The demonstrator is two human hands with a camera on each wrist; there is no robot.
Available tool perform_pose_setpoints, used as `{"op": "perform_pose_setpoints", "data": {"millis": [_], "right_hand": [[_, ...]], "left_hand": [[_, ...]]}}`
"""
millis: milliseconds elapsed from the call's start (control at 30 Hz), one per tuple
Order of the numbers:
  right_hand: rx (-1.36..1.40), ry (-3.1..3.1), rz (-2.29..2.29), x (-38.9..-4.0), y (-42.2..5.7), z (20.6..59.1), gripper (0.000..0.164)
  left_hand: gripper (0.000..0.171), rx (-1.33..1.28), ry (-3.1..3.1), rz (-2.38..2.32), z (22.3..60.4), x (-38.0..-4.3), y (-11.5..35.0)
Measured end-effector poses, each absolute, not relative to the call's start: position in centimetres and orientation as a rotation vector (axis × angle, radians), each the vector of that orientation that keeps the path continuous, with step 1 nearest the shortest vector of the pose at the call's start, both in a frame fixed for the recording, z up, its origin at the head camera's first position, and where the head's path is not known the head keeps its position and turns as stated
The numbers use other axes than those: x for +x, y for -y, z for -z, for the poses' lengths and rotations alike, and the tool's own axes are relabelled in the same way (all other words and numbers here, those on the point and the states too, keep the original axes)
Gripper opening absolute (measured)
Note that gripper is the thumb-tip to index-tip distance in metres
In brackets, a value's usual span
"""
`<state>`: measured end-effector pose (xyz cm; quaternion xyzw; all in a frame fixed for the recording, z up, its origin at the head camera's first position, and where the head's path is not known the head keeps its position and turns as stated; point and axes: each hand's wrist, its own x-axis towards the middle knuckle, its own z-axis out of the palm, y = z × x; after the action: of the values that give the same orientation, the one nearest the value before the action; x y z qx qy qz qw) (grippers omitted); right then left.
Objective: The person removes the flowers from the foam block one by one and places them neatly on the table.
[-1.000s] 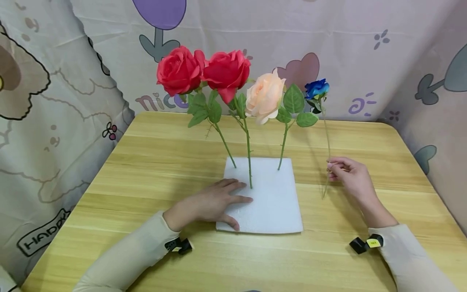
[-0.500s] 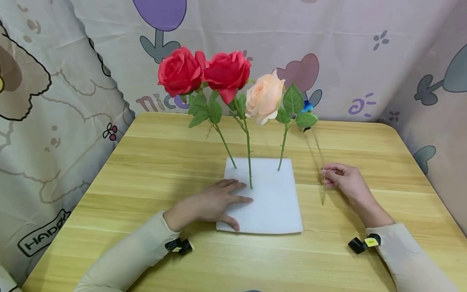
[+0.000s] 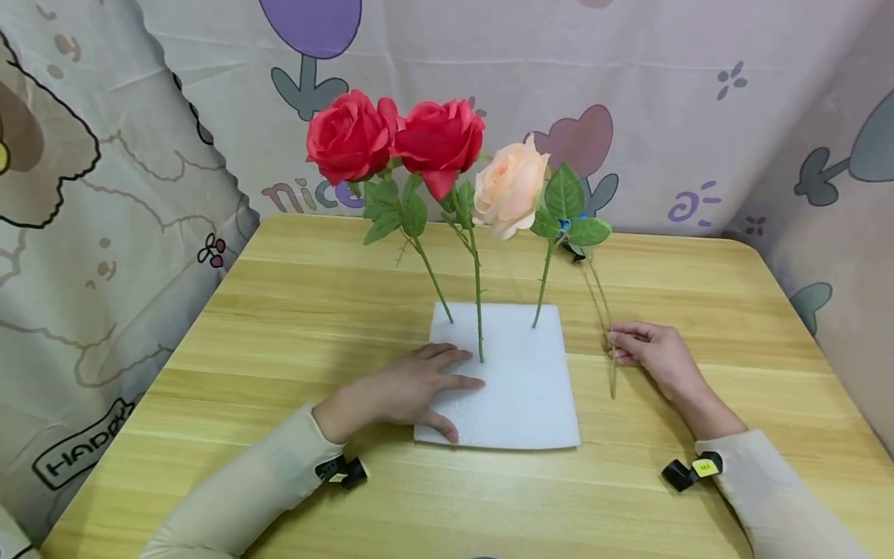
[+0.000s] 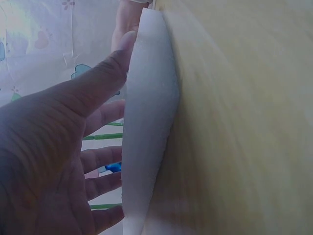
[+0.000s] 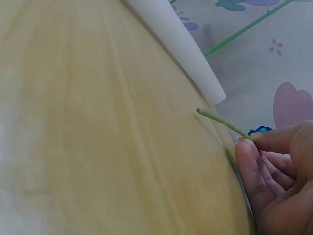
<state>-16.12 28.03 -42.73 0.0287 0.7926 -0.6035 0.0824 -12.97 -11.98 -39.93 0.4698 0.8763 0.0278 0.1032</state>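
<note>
My left hand rests with spread fingers on a white foam board, thumb near its front edge. In the left wrist view those fingertips touch the thick board's face. Right of the board, my right hand pinches the thin stem of a blue rose between thumb and fingers. The rose leans away, its bloom mostly hidden behind green leaves. The right wrist view shows the cut end of the stem sticking out past the fingertips. Two red roses and a peach rose stand in the board.
Everything is on a wooden table with rounded back corners. A printed cloth hangs behind it and along both sides. The red blooms touch each other, and the peach rose's leaves spread to the right.
My right hand has moved left and slightly nearer to me with the blue rose. Its bloom has swung down and left behind the peach rose's leaves. My left hand has stayed put.
</note>
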Motion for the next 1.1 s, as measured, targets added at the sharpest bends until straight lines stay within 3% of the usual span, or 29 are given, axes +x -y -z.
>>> {"op": "perform_pose_setpoints", "data": {"millis": [1100], "right_hand": [[-0.07,-2.434,1.546,-16.27,-28.0,42.75,0.047]], "left_hand": [[0.083,1.396,-2.604,-0.079,39.82,-12.74,12.02]]}}
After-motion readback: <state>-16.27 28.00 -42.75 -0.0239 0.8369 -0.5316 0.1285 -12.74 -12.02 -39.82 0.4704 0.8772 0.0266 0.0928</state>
